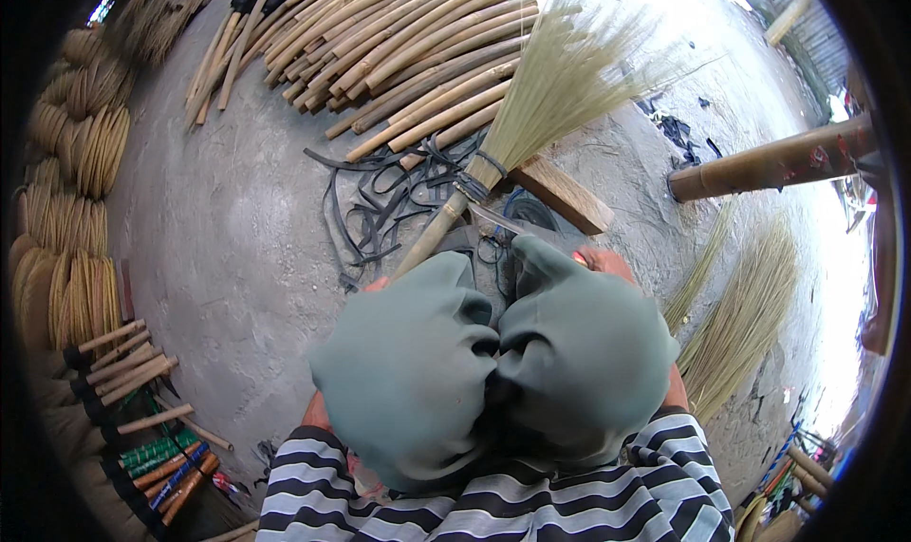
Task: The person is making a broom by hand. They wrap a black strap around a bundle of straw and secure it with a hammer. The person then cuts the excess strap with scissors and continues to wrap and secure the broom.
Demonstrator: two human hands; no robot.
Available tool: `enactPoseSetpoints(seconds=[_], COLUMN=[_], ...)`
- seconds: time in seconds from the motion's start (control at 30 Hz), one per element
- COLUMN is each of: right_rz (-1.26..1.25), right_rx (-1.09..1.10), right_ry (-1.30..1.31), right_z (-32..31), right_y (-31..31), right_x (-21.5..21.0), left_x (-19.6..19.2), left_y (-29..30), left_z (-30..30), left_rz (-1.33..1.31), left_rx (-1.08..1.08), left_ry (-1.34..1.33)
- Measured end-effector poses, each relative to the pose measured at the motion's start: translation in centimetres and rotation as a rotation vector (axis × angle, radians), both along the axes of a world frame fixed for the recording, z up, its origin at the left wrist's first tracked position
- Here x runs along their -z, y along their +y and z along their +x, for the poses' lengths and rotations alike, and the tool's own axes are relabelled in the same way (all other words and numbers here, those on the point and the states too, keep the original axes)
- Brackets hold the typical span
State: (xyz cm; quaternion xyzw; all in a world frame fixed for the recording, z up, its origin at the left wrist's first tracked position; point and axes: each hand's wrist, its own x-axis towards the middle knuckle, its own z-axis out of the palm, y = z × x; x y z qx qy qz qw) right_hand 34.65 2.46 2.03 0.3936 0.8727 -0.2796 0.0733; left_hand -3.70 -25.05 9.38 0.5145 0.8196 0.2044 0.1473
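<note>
A straw broom slants up and away from me, its bristles fanned out at the far end and bound with black strips at the neck. Behind my left knee, the lower end of its pale wooden handle meets my left hand, which is closed on it; only a sliver of that hand shows. My right hand is closed beyond my right knee around something with a red end. A thin knife blade reaches from there toward the broom's neck. My grey-green-clad knees hide most of both hands.
Black rubber strips lie tangled beside a wooden block. Many curved sticks are piled at the back. Straw lies at right, below a bamboo post. Bundled brooms and handles line the left.
</note>
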Motion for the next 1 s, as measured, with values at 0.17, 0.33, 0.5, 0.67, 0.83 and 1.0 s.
enactPoseSetpoints(seconds=[0.17, 0.33, 0.5, 0.67, 0.83, 1.0], right_rz=[0.014, -0.062, -0.113, -0.117, -0.079, 0.000], right_rx=[0.285, 0.519, 0.601, 0.613, 0.577, 0.519], right_ry=[-0.038, -0.206, -0.273, -0.257, -0.174, 0.057], right_z=[8.6, 16.3, 19.7, 19.2, 16.9, 10.7], right_y=[-6.1, -12.3, -14.4, -13.6, -10.9, -4.4], right_x=[1.5, 1.8, 3.1, 3.4, 1.9, -5.1], left_x=[11.4, 11.7, 8.8, 6.6, 8.1, 13.5], left_y=[-2.4, -3.0, -5.0, -13.7, -25.1, -31.9], left_z=[-4.3, -4.1, -2.8, 0.1, 6.7, 11.0], left_rz=[-0.035, -0.073, 0.110, 0.192, -0.071, -0.288], left_rx=[-0.060, -0.138, -0.167, -0.359, -0.475, -0.607], left_ry=[0.126, 0.003, 0.090, 0.136, 0.139, -0.069])
